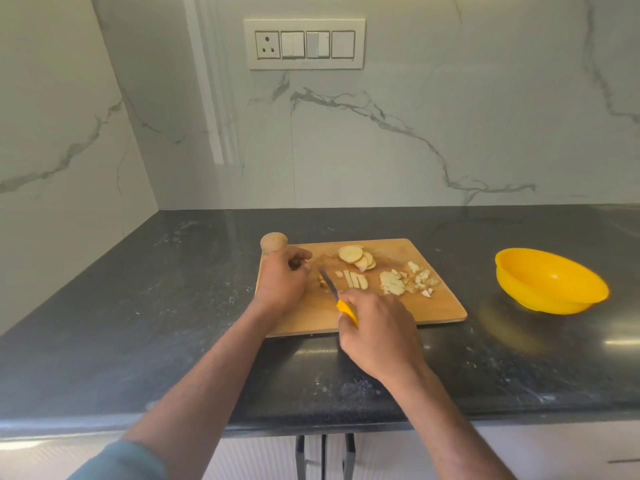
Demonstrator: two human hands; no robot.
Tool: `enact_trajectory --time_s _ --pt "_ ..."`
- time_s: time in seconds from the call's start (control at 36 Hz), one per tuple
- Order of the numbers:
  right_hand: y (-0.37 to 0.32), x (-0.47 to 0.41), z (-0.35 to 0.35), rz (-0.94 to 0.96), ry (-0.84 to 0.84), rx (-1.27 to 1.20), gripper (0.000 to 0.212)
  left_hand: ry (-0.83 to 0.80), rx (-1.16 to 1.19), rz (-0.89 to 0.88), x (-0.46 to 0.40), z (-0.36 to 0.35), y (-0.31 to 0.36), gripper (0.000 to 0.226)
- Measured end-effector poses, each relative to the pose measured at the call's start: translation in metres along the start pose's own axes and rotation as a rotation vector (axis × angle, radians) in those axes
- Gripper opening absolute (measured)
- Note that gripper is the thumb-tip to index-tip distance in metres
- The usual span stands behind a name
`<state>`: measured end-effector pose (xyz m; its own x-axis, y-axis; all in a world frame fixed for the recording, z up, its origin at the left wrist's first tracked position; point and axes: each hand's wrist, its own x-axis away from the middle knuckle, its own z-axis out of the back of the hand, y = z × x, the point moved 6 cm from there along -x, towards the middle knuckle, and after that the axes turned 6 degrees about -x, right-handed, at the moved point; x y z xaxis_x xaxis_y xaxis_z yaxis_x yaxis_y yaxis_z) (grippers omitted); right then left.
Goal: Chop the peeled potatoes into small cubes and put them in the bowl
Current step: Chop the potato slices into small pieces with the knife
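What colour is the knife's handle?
Yellow: the knife handle shows between the fingers of the right hand, best seen in the head view.

A dark grey, white-flecked stone pattern is shown by the worktop (138, 323). The wall (381, 133) is faced in white marble crossed by grey veins, and a cream switch plate (304, 44) is set in it. A light brown wood tone is seen on the chopping board (398, 306). The potato slices (356, 257) and cubes (412, 280) are coloured pale cream. Yellow is carried by the bowl (550, 280) and the knife (337, 294) handle. A blue-grey sleeve (121, 462) is visible near left.
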<state>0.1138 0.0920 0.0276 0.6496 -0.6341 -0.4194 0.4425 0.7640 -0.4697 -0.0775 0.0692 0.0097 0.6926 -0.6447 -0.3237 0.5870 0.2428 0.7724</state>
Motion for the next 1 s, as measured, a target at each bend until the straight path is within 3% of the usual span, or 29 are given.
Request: enact_trajectory --time_s 0.14,0.39,0.69,1.0 --pt "-0.009 -0.004 -0.009 0.013 -0.019 0.065 0.036 -0.005 0.008 0.005 0.000 -0.002 -0.004 0.024" --pt "0.017 0.003 0.005 -0.220 0.101 0.095 0.036 -0.051 -0.029 -0.068 0.001 -0.007 0.003 0.026" --pt "0.023 0.004 0.007 -0.316 0.117 0.133 0.034 -0.087 -0.067 -0.093 0.004 -0.010 0.003 0.026" --pt "0.019 -0.018 0.026 -0.002 0.090 0.142 0.037 -0.162 -0.168 -0.096 0.001 -0.020 0.005 0.025"
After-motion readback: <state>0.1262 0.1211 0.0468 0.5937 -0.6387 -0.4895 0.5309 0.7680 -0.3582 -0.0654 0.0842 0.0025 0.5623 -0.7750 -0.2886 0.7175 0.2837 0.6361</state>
